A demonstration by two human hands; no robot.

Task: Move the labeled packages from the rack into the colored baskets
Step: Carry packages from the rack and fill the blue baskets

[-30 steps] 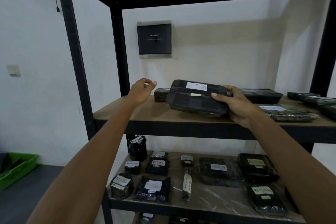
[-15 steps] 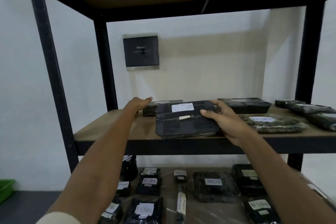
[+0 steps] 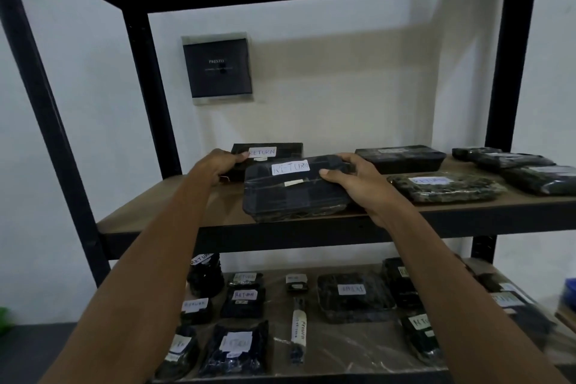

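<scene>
my right hand [image 3: 358, 187] grips the right end of the front return package [image 3: 293, 196], thumb on top and fingers wrapped over its far edge. the package sits at the front edge of the wooden shelf [image 3: 168, 206] of the rack. my left hand [image 3: 218, 164] curls round the left end of the rear return package [image 3: 276, 150], which lies just behind the first on the same shelf. more labeled packages [image 3: 352, 293] lie on the shelf below.
</scene>
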